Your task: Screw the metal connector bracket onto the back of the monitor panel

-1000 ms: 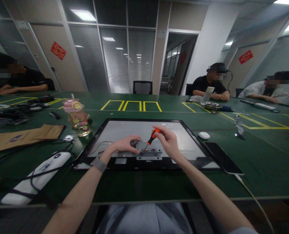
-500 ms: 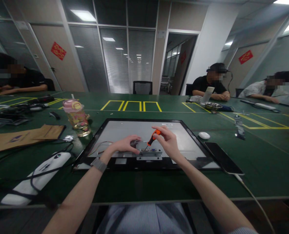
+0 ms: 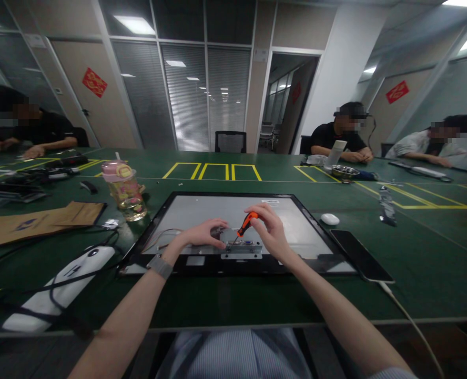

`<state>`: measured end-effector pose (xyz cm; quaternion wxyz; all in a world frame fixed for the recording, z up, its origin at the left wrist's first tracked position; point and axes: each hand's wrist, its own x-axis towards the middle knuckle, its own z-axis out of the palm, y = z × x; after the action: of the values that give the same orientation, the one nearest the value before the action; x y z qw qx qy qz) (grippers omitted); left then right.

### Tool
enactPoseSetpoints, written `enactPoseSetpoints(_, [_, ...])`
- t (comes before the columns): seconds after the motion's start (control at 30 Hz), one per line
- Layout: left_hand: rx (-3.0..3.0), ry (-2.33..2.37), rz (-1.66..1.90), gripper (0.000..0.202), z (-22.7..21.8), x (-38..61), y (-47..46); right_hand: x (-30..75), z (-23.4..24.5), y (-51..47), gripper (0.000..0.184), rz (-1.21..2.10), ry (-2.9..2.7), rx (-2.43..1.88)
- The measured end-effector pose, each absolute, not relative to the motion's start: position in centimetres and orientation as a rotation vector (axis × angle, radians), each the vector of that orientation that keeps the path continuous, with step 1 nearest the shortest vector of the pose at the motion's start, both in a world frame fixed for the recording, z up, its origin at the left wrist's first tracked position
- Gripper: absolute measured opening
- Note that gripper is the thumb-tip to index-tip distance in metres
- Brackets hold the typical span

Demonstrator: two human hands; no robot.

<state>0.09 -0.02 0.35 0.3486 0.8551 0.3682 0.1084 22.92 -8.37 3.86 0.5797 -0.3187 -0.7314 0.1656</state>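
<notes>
While my right hand [image 3: 272,229] is closed around the orange-and-black screwdriver [image 3: 246,223] above the panel [image 3: 217,208], my drink bottle [image 3: 125,192] sits just off the panel's left side: see-through, pink lid, some pale yellowish liquid in the bottom. Well beyond the panel's far right corner there's a metal bowl [image 3: 344,178] with stuff in it, too small to make out. The screwdriver leans, thin shaft running down to a silver bracket [image 3: 239,253] near the panel's front edge; a bluish port [image 3: 249,242] shows on that. My left hand [image 3: 204,234] is at the bracket's left end, thumb and fingers curved apart around a dark part [image 3: 216,231], mostly covered, so I can't tell if they're actually gripping it. The screwdriver's tip is hard to see against the bracket, my fingers hide some of the handle, and my left forearm blocks a bit of the panel's black frame.
</notes>
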Motion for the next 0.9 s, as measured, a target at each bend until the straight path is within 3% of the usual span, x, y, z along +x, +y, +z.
enactPoseSetpoints(0.23, [2.221,0.922,0.285,0.067,0.0,0.1,0.2,22.7,3.8,-8.6,0.029,0.594,-1.703,-0.669])
enactPoseSetpoints(0.53, [2.209,0.93,0.295,0.065,0.4,0.1,-0.1,22.8,3.2,-7.5,0.009,0.646,-1.523,-0.699])
enactPoseSetpoints(0.73, [2.205,0.925,0.299,0.068,-0.1,-0.1,0.3,22.8,3.5,-7.6,0.027,0.947,-1.523,-0.627])
enactPoseSetpoints(0.9, [2.208,0.931,0.29,0.069,-0.2,-0.1,0.4,22.5,3.5,-7.5,0.018,1.063,-1.418,-0.519])
